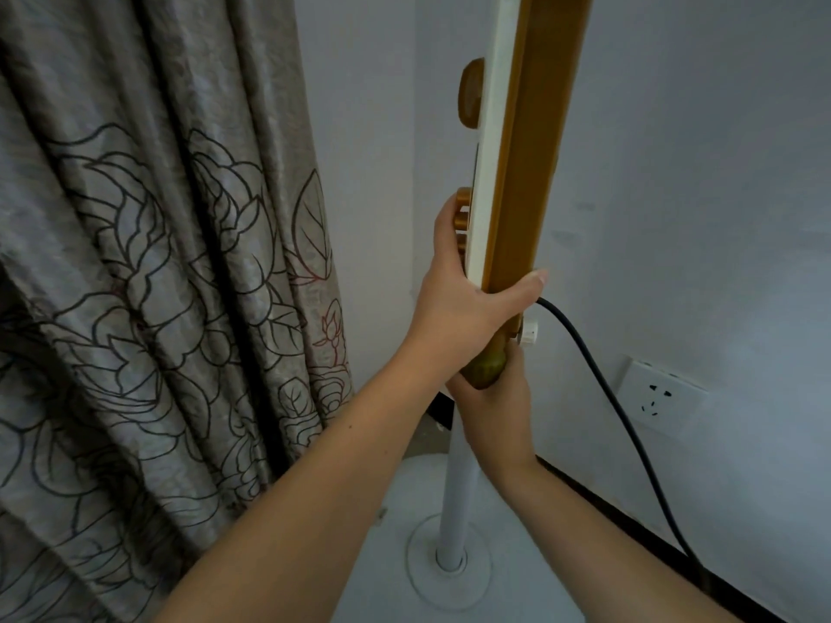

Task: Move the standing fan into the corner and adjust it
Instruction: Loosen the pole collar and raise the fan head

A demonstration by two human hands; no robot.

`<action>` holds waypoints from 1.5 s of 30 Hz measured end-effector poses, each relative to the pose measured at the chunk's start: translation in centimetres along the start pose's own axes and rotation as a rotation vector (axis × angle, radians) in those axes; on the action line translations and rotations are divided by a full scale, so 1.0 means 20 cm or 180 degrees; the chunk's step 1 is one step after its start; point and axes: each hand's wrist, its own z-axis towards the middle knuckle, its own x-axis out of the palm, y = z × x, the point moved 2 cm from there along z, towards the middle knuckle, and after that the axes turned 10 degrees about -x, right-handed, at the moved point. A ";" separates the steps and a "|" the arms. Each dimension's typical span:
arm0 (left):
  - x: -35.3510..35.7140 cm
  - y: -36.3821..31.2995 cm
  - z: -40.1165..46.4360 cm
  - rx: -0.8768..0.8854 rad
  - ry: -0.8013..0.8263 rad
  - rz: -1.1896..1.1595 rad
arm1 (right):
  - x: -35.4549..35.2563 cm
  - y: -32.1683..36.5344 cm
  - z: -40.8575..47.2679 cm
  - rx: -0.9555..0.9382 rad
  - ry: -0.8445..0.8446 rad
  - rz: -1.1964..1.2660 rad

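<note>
At corner, 12 o'clock: fan [508, 173] stands between curtain [157, 263] and wall | left hand [467, 299] grasps control column, right hand [494, 397] clenches the collar below | moving seems done, adjusting left | cord [629, 424] unplugged, at 3 o'clock.

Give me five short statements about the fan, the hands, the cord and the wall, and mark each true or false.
1. Both hands grip the standing fan. True.
2. The left hand holds the column higher than the right hand. True.
3. The black cord is plugged into the wall socket. False: the socket is empty; the cord runs past it toward the floor.
4. The curtain hangs right of the fan. False: left.
5. The round base sits on the floor. True.
</note>
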 end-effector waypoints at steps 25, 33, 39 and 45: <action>0.01 0.01 0.01 0.0045 0.0007 0.0044 | -0.11 0.00 0.14 0.0558 0.1526 0.0108; 0.00 0.00 0.00 0.0066 -0.0022 0.0020 | -0.05 -0.01 0.07 0.0228 0.0624 -0.0172; 0.00 -0.01 0.00 0.0092 -0.0003 -0.0025 | -0.12 0.00 0.16 0.0778 0.1801 -0.0063; -0.01 -0.01 0.00 0.0091 -0.0006 -0.0068 | 0.01 0.01 0.00 0.0012 0.0067 -0.0283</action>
